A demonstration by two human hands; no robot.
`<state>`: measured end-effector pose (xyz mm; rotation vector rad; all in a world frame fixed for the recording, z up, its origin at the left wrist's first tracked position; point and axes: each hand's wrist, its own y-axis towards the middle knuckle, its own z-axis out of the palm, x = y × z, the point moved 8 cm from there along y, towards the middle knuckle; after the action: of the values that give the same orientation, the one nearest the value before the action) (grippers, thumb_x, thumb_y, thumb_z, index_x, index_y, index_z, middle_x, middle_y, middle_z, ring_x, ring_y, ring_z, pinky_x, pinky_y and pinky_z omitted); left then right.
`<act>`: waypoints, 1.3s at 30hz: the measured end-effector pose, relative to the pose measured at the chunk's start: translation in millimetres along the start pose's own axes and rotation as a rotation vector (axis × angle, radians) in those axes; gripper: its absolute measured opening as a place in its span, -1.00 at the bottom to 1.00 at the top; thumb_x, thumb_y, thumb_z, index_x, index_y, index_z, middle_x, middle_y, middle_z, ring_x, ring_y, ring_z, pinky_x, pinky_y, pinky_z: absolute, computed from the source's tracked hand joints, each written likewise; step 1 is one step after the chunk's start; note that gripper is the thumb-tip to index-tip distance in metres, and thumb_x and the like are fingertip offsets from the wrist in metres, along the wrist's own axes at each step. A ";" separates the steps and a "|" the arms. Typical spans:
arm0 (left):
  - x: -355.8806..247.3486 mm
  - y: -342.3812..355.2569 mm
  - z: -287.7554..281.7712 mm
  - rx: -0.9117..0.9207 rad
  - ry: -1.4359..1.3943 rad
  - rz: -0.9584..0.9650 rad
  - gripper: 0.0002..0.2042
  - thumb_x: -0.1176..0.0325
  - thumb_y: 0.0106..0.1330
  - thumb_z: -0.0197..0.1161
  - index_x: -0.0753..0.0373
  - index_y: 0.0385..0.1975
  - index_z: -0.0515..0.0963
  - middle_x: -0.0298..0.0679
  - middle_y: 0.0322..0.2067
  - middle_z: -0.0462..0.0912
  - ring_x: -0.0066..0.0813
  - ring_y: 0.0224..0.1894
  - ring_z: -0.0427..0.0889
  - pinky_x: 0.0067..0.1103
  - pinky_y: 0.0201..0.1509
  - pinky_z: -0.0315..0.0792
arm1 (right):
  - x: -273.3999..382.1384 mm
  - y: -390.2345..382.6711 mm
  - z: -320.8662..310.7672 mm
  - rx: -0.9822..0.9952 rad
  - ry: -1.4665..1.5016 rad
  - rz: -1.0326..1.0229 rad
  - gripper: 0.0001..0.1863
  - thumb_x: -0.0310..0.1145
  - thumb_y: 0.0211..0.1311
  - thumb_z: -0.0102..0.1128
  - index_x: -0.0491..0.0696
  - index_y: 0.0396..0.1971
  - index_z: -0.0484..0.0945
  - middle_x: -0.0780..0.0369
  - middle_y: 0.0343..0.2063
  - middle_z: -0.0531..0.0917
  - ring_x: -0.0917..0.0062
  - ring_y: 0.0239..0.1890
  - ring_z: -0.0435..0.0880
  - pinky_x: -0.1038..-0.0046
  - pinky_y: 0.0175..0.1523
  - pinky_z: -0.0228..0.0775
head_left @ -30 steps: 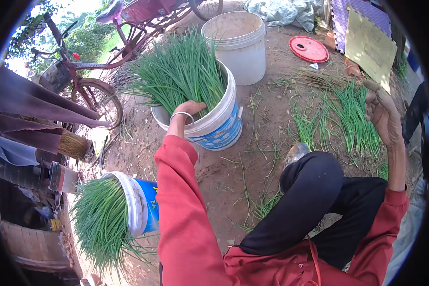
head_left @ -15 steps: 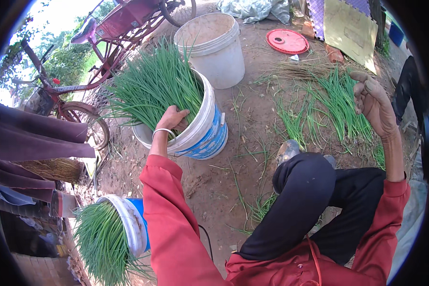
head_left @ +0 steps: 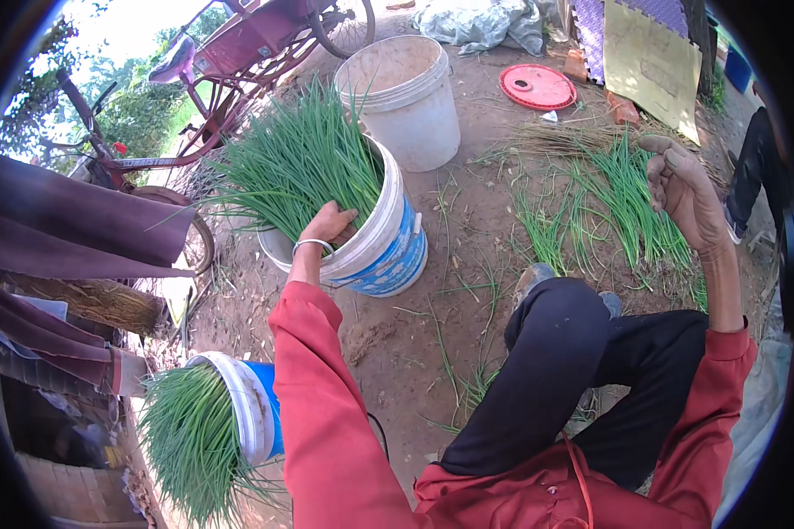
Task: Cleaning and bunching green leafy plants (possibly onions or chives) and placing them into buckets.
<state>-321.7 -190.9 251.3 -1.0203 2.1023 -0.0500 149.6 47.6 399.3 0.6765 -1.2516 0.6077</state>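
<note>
My left hand point(head_left: 331, 225), with a pale bangle at its wrist, reaches inside the rim of a white and blue bucket point(head_left: 401, 238). It is closed on the lower stalks of a thick bunch of green onions point(head_left: 304, 159), though the stalks hide part of the fingers. The bunch leans out over the bucket's far left side. My right hand point(head_left: 686, 189) is raised on the right, holding nothing, its soil-stained fingers curved and apart from the thumb. Beyond and below it, loose green onions point(head_left: 631, 203) lie on the dirt ground.
Another bucket point(head_left: 229, 414) full of green onions stands at lower left. Behind the first is a white bucket point(head_left: 410, 115); a red lid point(head_left: 538, 86) lies farther right. A red tricycle point(head_left: 247, 44) and hanging purple cloth point(head_left: 79, 220) are left. Another person's dark-clothed leg point(head_left: 754, 167) shows far right.
The whole view has shifted slightly, so the buckets sit a little farther right and lower. My left hand stays in the bucket at the stalks; my right hand stays raised.
</note>
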 end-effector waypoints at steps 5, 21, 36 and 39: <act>-15.2 -20.2 -10.3 -0.172 0.259 0.142 -0.67 0.20 0.02 0.23 0.42 -0.42 0.54 -0.03 -0.55 0.61 -0.13 -0.45 0.63 -0.37 -0.27 0.47 | -3.7 0.3 -21.1 -0.034 -0.015 0.014 -0.52 -0.14 0.26 0.05 -0.19 0.03 0.36 0.42 -0.48 0.50 0.81 -0.51 0.43 0.74 -0.46 0.32; 198.9 -328.6 -114.7 -1.301 -0.409 -0.189 -0.71 0.22 0.25 0.12 0.38 -0.43 0.39 -0.18 -0.50 0.53 -0.49 -0.50 0.47 -0.52 -0.41 0.40 | -14.2 -12.1 -66.2 -0.064 0.112 0.064 -0.53 -0.17 0.29 0.02 -0.14 0.10 0.33 0.42 -0.41 0.57 0.76 -0.42 0.53 0.67 -0.31 0.40; 8.7 -262.4 -31.6 -0.962 0.245 0.259 -0.75 0.32 0.38 -0.06 0.40 -0.15 0.37 -0.06 -0.25 0.49 -0.32 -0.24 0.51 -0.45 -0.12 0.39 | 1.3 -13.1 -111.4 -0.173 0.076 -0.082 -0.63 -0.19 0.19 0.12 -0.14 -0.12 0.51 0.41 -0.47 0.55 0.80 -0.47 0.47 0.73 -0.40 0.34; -38.5 -205.2 47.1 -0.681 0.025 0.355 -0.76 0.35 0.35 0.01 0.42 -0.15 0.40 -0.10 -0.24 0.50 -0.38 -0.21 0.49 -0.52 -0.07 0.36 | -8.4 2.8 -131.4 -0.251 0.158 -0.040 -0.72 -0.21 0.08 0.30 -0.06 -0.32 0.50 0.31 -0.48 0.57 0.68 -0.52 0.52 0.62 -0.42 0.41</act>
<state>-142.9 -290.2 314.2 -0.9916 2.3429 0.8818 230.0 147.2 368.6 0.4342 -1.1402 0.4525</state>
